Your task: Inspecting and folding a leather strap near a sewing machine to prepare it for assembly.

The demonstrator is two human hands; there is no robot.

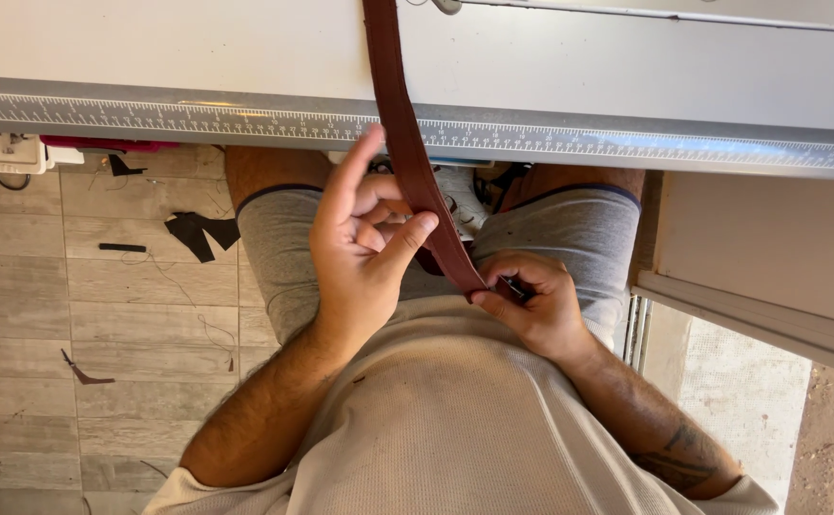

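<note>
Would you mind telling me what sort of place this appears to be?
Probably a leather or sewing workshop: a white worktable edged with a measuring scale, a brown leather strap held in both hands, and dark offcuts on the floor.

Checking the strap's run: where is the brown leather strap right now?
In the head view, the brown leather strap runs from the table edge at centre, between left hand and right hand.

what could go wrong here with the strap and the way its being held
1. The brown leather strap hangs off the table edge with only fingertips on it: the left hand pinches its middle, the right hand its end. A loose pinch could let it slip or twist.
2. The right hand seems to hold a small dark tool at the strap's end, close to the fingers; a slip might nick them or the lap.
3. Dark scraps and threads on the floor could snag feet.
</note>
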